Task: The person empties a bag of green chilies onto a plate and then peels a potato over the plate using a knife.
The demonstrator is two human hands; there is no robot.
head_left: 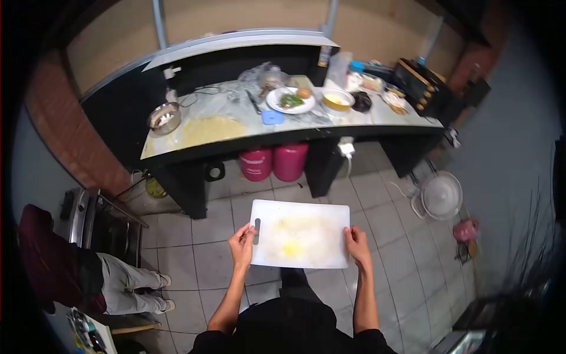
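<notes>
A white cutting board [303, 233] is held level in front of my body, above the tiled floor. Yellowish stains and a brighter yellow patch mark its surface. My left hand [242, 243] is closed on its left edge, beside the dark handle slot. At the opposite edge, my right hand [357, 245] grips the board with the thumb on top. The fingers beneath the board are hidden on both sides.
Ahead stands a counter [218, 109] with a metal pot [164, 118], a plate of greens [290, 101], a bowl [337, 102] and a blue lid [272, 117]. Pink containers [256, 164] sit underneath. Another person [65, 259] stands at left near a stove [88, 215]. A round tub [441, 195] is at right.
</notes>
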